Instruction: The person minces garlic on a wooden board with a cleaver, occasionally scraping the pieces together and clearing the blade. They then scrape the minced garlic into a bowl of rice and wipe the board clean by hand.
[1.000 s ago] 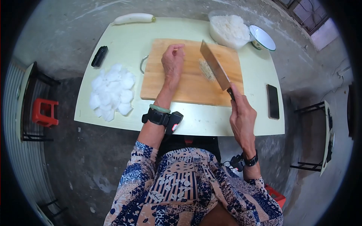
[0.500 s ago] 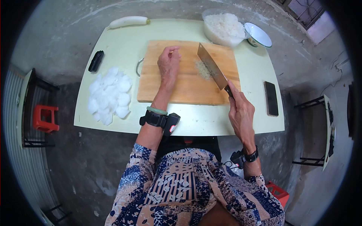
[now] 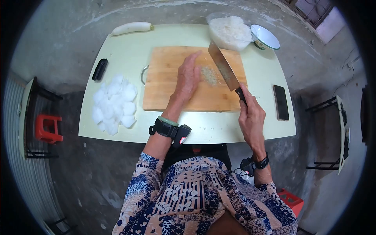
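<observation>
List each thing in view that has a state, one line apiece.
cleaver, gripped by its handle, blade tilted beside the shred pile
right hand, shut on the cleaver
left hand, open, flat on the cutting board
shred pile, chopped fine, loose
clear bowl, full of white shreds
enamel bowl, looks empty
whole radish, uncut
radish slices, heaped
phone, screen dark

The cutting board lies mid-bench. On it sits a heap of shreds, with the left grip flat just left of it and the cleaver just right, its handle clasped in the right grip. Behind the board stand a tub and, to its right, a bowl. A radish lies at the far left edge. Left of the board lie slices, a small case behind them; a phone lies right.
</observation>
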